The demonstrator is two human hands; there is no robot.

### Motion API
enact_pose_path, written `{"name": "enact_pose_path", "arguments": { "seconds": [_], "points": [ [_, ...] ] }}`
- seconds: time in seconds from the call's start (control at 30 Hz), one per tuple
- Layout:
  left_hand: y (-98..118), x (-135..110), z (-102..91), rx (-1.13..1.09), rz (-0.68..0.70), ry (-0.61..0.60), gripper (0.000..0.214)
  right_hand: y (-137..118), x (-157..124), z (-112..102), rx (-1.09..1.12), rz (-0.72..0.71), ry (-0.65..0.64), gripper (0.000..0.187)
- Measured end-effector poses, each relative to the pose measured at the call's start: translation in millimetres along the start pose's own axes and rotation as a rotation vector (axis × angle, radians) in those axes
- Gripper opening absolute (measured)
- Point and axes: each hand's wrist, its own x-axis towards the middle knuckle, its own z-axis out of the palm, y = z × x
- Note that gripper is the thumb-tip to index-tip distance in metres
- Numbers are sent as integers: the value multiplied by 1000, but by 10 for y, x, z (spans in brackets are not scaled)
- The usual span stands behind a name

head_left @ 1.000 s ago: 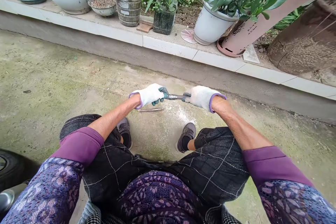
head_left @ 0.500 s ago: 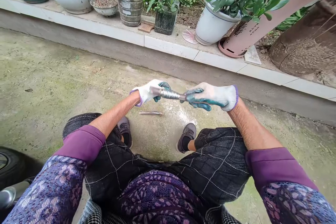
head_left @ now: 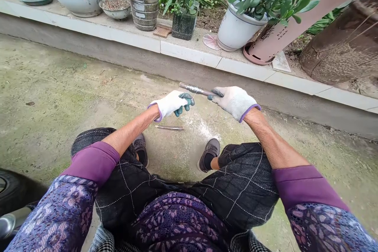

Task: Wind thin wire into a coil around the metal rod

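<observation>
My right hand (head_left: 233, 101), in a white glove with a green palm, grips the right end of a short rod (head_left: 195, 89) wound with shiny thin wire. The rod points left and slightly up, in the air above the concrete ground. My left hand (head_left: 173, 103), gloved the same way, is just below the rod's left half with its fingers curled closed. A faint thin strand runs from the winding down to those fingers. A second thin stick (head_left: 169, 128) lies on the ground between my shoes.
A raised tiled ledge (head_left: 189, 53) ahead carries several potted plants, among them a white pot (head_left: 234, 31) and a tilted pink pot (head_left: 283, 27). A dark tyre (head_left: 12, 191) shows at the lower left. My shoes (head_left: 209, 152) rest on mossy concrete.
My left hand has let go of the rod's left end and sits below it. My right hand has turned palm down and lifted the rod up and away from me.
</observation>
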Motion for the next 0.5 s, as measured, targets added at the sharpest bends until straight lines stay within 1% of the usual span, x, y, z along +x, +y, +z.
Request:
{"name": "enact_pose_path", "arguments": {
  "seconds": [0.07, 0.13, 0.17, 0.23, 0.27, 0.3, 0.33, 0.4, 0.43, 0.47, 0.5],
  "points": [
    [-13, 11, -15, -23, 5, 2, 27, -19, -32, -20, 172, 21, 23, 32],
    [-26, 12, -22, -33, 5, -3, 25, -40, -79, -50, 452, 76, 15, 30],
    [-27, 8, -26, -32, 3, -1, 24, -48, -108, -72, 608, 88, -9, 30],
    [-17, -4, -42, -13, -15, 12, 24, -56, -170, -121, 864, 53, -118, 34],
    [-6, -11, -57, 0, -21, 22, 24, -58, -200, -142, 937, 11, -214, 37],
    [7, -18, -76, 21, -26, 26, 24, -60, -225, -156, 961, -38, -327, 39],
    [20, -24, -97, 46, -25, 25, 23, -64, -244, -159, 933, -86, -447, 39],
    [41, -31, -134, 90, -11, 17, 21, -77, -251, -124, 777, -137, -635, 36],
    [47, -33, -144, 106, -9, 14, 21, -84, -237, -88, 666, -141, -680, 33],
    [49, -35, -144, 119, -18, 11, 20, -90, -212, -45, 537, -138, -667, 29],
    [48, -36, -136, 133, -37, 13, 19, -90, -177, 0, 414, -129, -598, 25]
  ]
}}
